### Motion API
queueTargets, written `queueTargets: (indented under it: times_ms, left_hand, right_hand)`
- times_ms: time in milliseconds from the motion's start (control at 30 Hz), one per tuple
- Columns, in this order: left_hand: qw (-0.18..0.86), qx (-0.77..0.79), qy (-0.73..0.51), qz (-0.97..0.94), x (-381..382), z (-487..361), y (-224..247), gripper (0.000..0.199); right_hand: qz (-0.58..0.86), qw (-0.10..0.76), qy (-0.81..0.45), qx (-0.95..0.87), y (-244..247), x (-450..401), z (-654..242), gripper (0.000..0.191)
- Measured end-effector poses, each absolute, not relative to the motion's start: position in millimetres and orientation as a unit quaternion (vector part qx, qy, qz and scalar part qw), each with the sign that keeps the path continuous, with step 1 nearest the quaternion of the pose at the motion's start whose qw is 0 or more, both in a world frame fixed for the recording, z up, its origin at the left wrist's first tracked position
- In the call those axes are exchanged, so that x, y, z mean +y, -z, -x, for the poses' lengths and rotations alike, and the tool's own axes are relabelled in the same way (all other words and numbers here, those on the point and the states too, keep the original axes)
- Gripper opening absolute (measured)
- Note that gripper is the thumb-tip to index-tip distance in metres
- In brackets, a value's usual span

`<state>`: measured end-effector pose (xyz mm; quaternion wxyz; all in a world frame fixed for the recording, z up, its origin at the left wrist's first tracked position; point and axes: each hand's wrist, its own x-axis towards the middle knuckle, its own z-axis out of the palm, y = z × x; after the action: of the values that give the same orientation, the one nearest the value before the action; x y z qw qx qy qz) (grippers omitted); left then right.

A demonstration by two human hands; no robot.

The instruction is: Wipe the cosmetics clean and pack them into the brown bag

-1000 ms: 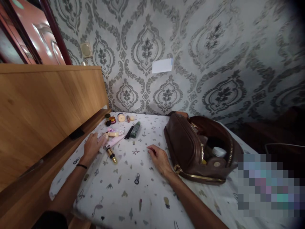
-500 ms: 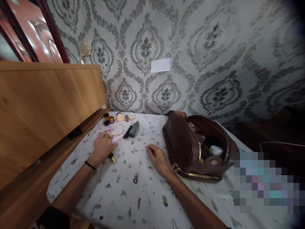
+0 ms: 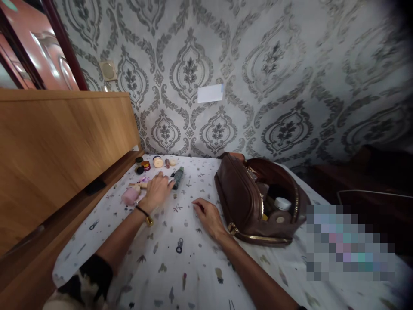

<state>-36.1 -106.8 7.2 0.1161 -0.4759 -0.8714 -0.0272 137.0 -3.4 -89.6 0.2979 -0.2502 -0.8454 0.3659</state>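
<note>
My left hand (image 3: 158, 189) reaches over the small cosmetics with its fingers stretched forward. Its fingertips are beside the grey-green bottle (image 3: 178, 177), and the hand partly covers a black item there. A soft pink item (image 3: 130, 196) lies left of that wrist. A small gold-capped bottle (image 3: 149, 221) shows just below the wrist, the rest of it hidden. Resting on the sheet, my right hand (image 3: 208, 215) has loosely bent fingers and nothing visible in them. The brown zippered bag (image 3: 237, 189) stands right of it, gaping, with a white-lidded jar (image 3: 282, 203) inside.
Small jars (image 3: 146, 165), a round peach-coloured container (image 3: 158, 162) and other little items sit near the wall. The patterned sheet (image 3: 180, 271) covers the surface. A wooden panel (image 3: 64, 133) borders the left side, and a blurred-out patch lies right of the bag.
My left hand has moved right, from the pink items to the grey-green bottle, uncovering the pink item. My right hand keeps its place beside the bag. The view has shifted slightly.
</note>
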Motion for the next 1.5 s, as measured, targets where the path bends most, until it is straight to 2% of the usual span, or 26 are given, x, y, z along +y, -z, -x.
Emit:
queueTargets:
  times_ms: [167, 333, 500, 633, 767, 867, 933, 1000, 1100, 1167, 1300, 1500]
  left_hand:
    - [0.08, -0.884, 0.049, 0.457, -56.7, 29.4, 9.3, 0.042]
    - [0.031, -0.898, 0.084, 0.431, -39.6, 34.5, 22.0, 0.037]
    - [-0.06, -0.887, 0.161, 0.43, -56.0, 46.6, 12.4, 0.034]
    - [-0.113, -0.84, 0.257, 0.464, -93.4, 32.2, 15.6, 0.03]
    - [-0.093, -0.791, 0.324, 0.51, -129.0, -10.4, 32.0, 0.03]
    - [-0.056, -0.775, 0.324, 0.539, -141.3, -39.5, 41.0, 0.026]
    - [-0.042, -0.752, 0.339, 0.564, -142.6, -47.2, 41.4, 0.024]
    - [-0.041, -0.725, 0.379, 0.574, -139.5, -43.3, 37.2, 0.027]
    - [-0.026, -0.711, 0.448, 0.541, -128.7, -25.0, 26.7, 0.031]
    - [-0.005, -0.712, 0.491, 0.503, -119.5, -15.2, 22.0, 0.027]
    - [0.004, -0.689, 0.55, 0.473, -105.9, -21.9, 30.9, 0.028]
    - [-0.036, -0.637, 0.565, 0.524, -113.4, -57.0, 61.9, 0.036]
  right_hand:
    - [0.247, 0.311, -0.376, -0.837, 89.6, -4.0, -137.8, 0.024]
    - [0.246, 0.328, -0.398, -0.82, 89.9, -5.3, -136.8, 0.021]
    - [0.255, 0.354, -0.446, -0.781, 90.1, -4.5, -138.2, 0.022]
    - [0.275, 0.38, -0.506, -0.724, 88.9, -6.2, -135.8, 0.032]
    - [0.281, 0.373, -0.606, -0.644, 85.2, -22.4, -124.4, 0.042]
    - [0.275, 0.348, -0.778, -0.446, 81.0, -36.6, -120.2, 0.038]
    - [0.272, 0.323, -0.838, -0.346, 77.3, -41.4, -123.8, 0.031]
    - [0.282, 0.296, -0.849, -0.335, 72.7, -43.2, -131.4, 0.025]
    - [0.283, 0.246, -0.885, -0.276, 65.4, -47.9, -143.5, 0.029]
    - [0.271, 0.234, -0.902, -0.242, 62.4, -55.1, -147.7, 0.029]
    - [0.231, 0.274, -0.89, -0.282, 64.8, -71.1, -147.0, 0.03]
    - [0.208, 0.355, -0.86, -0.301, 72.9, -66.8, -146.9, 0.05]
